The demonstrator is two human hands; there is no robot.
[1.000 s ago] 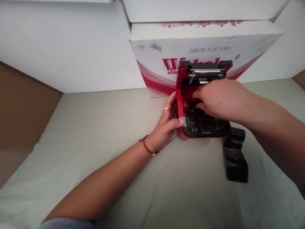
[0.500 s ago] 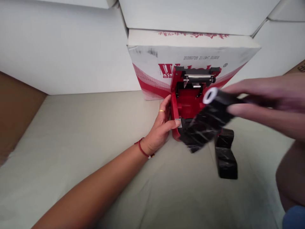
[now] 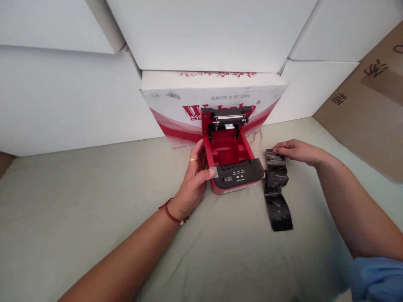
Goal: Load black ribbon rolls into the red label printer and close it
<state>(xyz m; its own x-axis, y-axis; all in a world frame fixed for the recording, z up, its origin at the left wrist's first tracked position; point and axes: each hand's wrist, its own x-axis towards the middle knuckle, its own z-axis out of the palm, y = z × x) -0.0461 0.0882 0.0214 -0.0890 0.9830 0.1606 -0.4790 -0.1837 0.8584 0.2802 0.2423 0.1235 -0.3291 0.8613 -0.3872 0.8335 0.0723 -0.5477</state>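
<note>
A red and black label printer (image 3: 232,151) stands on the pale cloth with its lid raised, its red inner bay showing nothing inside. My left hand (image 3: 198,178) grips its left side, thumb on the grey corner button and fingers along the outer wall. To the printer's right lies a crinkled black ribbon roll (image 3: 275,178), its loose strip trailing toward me. My right hand (image 3: 294,152) has its fingertips closed on the far end of this roll; the thumb's exact hold is partly hidden. The roll's core is out of sight.
Behind the printer stands a white and red printed carton (image 3: 166,111). White boxes (image 3: 201,33) are stacked above and around it. A brown cardboard box (image 3: 362,109) with dark handwriting stands at the right. Pale cloth (image 3: 94,209) covers the surface.
My right hand has lowered the black ribbon roll from in front of the printer onto the cloth at its right. My left hand keeps its hold on the printer. The view has shifted.
</note>
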